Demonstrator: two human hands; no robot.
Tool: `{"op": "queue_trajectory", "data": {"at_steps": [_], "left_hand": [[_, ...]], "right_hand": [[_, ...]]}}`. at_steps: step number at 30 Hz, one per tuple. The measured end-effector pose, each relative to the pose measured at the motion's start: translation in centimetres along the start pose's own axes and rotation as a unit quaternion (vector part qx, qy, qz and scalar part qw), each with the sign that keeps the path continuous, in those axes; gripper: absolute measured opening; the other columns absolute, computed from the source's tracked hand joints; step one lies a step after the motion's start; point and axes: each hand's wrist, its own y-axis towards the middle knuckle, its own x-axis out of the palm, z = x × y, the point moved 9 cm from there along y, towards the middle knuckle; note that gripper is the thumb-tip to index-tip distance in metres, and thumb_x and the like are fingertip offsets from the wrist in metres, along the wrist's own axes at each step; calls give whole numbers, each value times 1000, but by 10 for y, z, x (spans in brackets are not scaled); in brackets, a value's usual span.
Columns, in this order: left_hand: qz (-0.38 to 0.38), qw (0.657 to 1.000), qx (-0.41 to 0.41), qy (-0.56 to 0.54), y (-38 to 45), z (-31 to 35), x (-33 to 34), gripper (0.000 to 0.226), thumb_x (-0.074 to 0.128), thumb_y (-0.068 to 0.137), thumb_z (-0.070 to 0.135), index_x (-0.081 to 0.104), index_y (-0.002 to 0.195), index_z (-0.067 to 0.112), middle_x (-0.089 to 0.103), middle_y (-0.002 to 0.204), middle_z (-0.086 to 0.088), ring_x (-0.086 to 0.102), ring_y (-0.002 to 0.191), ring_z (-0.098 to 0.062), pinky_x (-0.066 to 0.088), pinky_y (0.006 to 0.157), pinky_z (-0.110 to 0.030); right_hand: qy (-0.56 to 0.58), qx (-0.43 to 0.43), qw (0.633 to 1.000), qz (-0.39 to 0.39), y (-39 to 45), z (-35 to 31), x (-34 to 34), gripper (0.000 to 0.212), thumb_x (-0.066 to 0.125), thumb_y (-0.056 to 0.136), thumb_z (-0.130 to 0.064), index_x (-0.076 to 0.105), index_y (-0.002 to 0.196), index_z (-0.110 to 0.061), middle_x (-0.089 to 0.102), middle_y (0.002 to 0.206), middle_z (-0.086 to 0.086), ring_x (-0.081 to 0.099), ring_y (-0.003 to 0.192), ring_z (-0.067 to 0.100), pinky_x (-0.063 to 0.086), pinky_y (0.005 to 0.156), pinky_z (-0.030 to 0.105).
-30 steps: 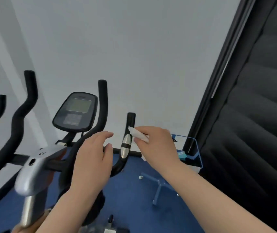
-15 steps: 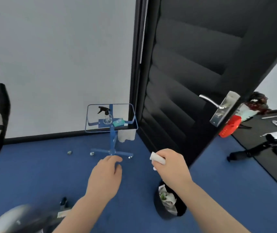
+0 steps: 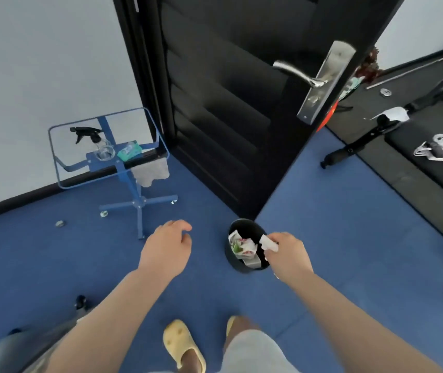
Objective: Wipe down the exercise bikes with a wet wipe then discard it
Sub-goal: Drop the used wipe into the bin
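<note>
Bike handlebar no longer in view; wiping judged finished. Wet wipe is pinched in the right hand, now carried over the black bin. Left hand hangs loosely curled, empty. Only release remains.

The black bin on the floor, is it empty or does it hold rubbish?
Not empty. Crumpled paper waste shows inside the black bin.
</note>
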Motion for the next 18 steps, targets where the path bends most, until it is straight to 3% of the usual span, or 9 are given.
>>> {"op": "queue_trajectory", "data": {"at_steps": [5, 12, 15, 18], "left_hand": [[-40, 999, -1, 5, 29, 18, 41, 33, 38, 94, 18, 56, 119, 28, 55, 125, 7, 53, 106, -20, 48, 88, -38], [-61, 997, -50, 8, 66, 23, 89, 33, 37, 93, 20, 54, 120, 29, 54, 126, 8, 52, 110, -17, 46, 85, -32], [-65, 995, -69, 5, 81, 27, 106, 33, 38, 93, 19, 55, 121, 29, 55, 128, 8, 50, 114, -16, 44, 87, -30], [-64, 994, -87, 0, 95, 26, 119, 34, 38, 94, 18, 54, 123, 27, 54, 129, 8, 48, 118, -15, 42, 89, -29]], "right_hand": [[-6, 34, 999, -4, 39, 30, 0, 25, 43, 80, -1, 59, 83, -20, 56, 80, -1, 49, 55, 15, 35, 45, 22], [-16, 45, 998, -40, 117, 59, 10, 35, 43, 82, -5, 61, 106, -24, 61, 106, 0, 60, 77, 22, 39, 51, 22], [-30, 44, 996, -64, 148, 68, 17, 40, 47, 86, -14, 55, 123, -28, 59, 121, -3, 61, 94, 22, 50, 65, 28], [-40, 57, 990, -123, 173, 80, 31, 47, 51, 90, -20, 44, 136, -30, 54, 129, 0, 58, 103, 23, 52, 77, 32]]}}
